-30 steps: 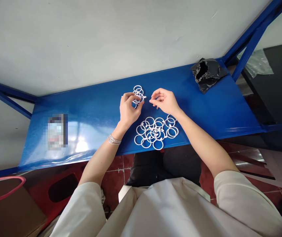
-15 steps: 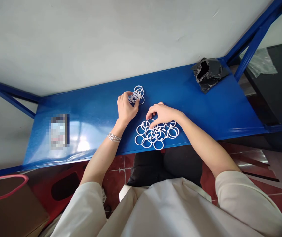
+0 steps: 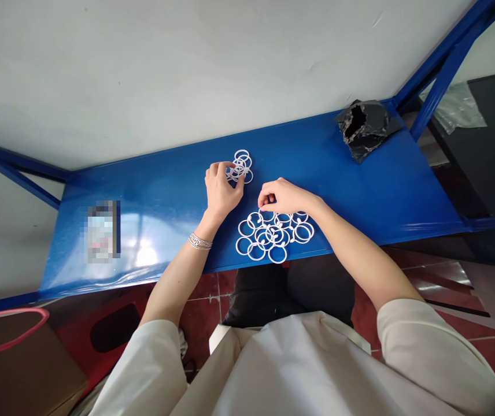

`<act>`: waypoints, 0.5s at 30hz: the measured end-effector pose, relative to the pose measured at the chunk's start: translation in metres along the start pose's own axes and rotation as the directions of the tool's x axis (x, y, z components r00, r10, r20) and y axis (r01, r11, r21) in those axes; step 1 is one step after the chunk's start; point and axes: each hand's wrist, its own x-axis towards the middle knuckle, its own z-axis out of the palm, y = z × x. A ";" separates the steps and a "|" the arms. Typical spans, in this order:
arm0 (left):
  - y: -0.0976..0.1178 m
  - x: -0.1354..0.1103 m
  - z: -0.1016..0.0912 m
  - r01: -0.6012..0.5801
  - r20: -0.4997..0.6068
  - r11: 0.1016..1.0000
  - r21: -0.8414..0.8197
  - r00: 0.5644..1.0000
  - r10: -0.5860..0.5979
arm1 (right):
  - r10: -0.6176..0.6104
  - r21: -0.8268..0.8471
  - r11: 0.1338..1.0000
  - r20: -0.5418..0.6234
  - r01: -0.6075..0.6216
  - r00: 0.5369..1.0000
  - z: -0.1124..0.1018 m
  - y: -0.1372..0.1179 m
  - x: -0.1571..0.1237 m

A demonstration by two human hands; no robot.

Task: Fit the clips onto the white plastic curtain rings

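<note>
Several loose white plastic rings (image 3: 273, 236) lie in a pile near the front edge of the blue shelf (image 3: 360, 179). My right hand (image 3: 284, 196) rests on the pile's far side, thumb and forefinger pinched on one ring. My left hand (image 3: 221, 190), a silver bracelet on its wrist, is curled with its fingertips on a small cluster of joined white rings (image 3: 241, 166) lying further back on the shelf.
A crumpled black plastic bag (image 3: 362, 128) sits at the shelf's far right. A blurred flat object (image 3: 102, 230) lies at the left. Blue frame bars rise at the right. A white wall stands behind. A pink-rimmed brown box (image 3: 13, 358) is at the lower left.
My right hand came down from beside the ring cluster to the loose pile and pinched a ring. My left hand lowered the cluster onto the shelf.
</note>
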 end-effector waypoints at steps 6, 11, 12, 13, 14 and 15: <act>0.002 -0.001 -0.001 -0.025 -0.016 1.000 0.002 1.000 0.025 | 0.056 0.200 0.979 -0.099 -0.035 0.994 0.000 0.001 -0.001; 0.004 0.000 -0.001 -0.030 -0.010 0.999 0.040 0.999 0.031 | 0.033 0.290 0.957 -0.175 0.020 0.984 0.006 0.007 0.004; 0.005 0.000 -0.002 -0.027 -0.002 0.998 0.052 1.000 0.027 | 0.030 0.308 0.951 -0.190 0.031 0.981 0.006 0.007 0.005; 0.007 0.000 -0.002 -0.023 0.003 0.998 0.061 1.000 0.022 | 0.028 0.327 0.944 -0.204 0.042 0.979 0.006 0.007 0.005; 0.008 0.000 -0.003 -0.020 0.007 0.998 0.065 1.000 0.019 | 0.027 0.346 0.937 -0.218 0.052 0.976 0.007 0.008 0.005; 0.010 0.000 -0.004 -0.020 0.006 0.998 0.063 1.000 0.020 | 0.029 0.365 0.929 -0.236 0.061 0.971 0.007 0.008 0.006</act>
